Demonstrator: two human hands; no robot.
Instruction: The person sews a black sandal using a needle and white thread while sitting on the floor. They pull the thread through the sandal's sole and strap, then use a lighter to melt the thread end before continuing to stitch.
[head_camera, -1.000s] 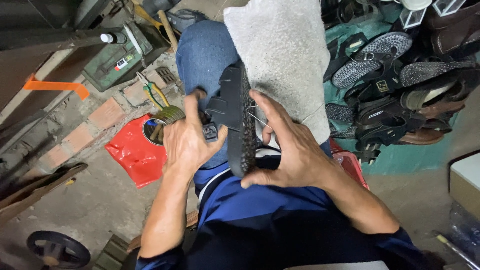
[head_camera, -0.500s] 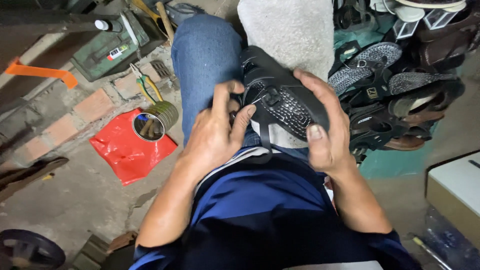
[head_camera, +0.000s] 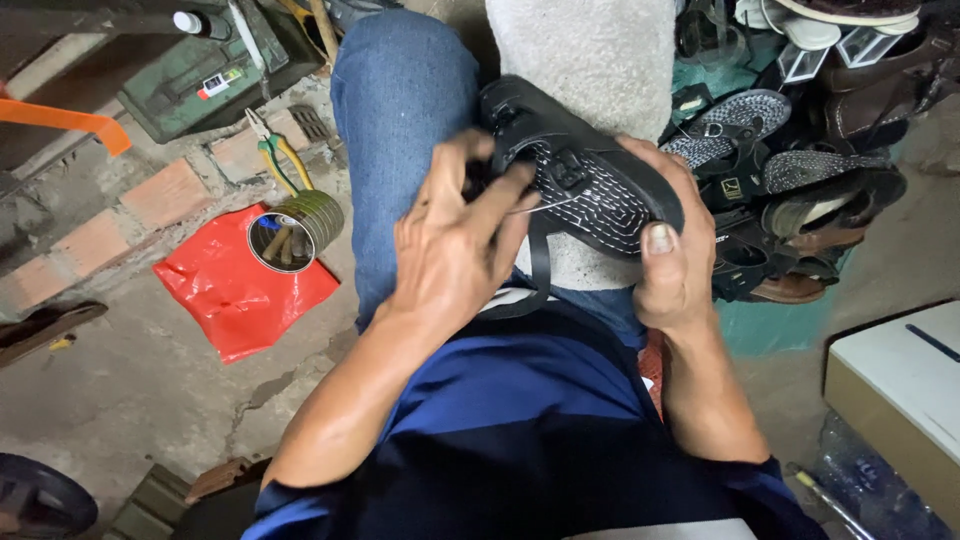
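A black sandal (head_camera: 590, 180) with a patterned footbed lies tilted on my lap, over a grey cloth (head_camera: 585, 60) that covers my right knee. My right hand (head_camera: 672, 262) grips the sandal's near edge, thumb on the footbed. My left hand (head_camera: 455, 245) rests on the sandal's left side, fingers pinched at a strap, with a thin thread (head_camera: 545, 205) running across the footbed from the fingertips. A loose black strap (head_camera: 540, 275) hangs below the sandal.
A tin can (head_camera: 292, 230) holding tools sits on a red plastic bag (head_camera: 235, 285) on the floor at left, with pliers (head_camera: 275, 150) and a green box (head_camera: 200, 70) behind. A pile of sandals and shoes (head_camera: 790, 190) lies at right, a cardboard box (head_camera: 895, 395) at lower right.
The sandal has turned from edge-on to footbed-up on my lap. My right hand shifted from the middle to its right edge, and my left hand moved onto its left side.
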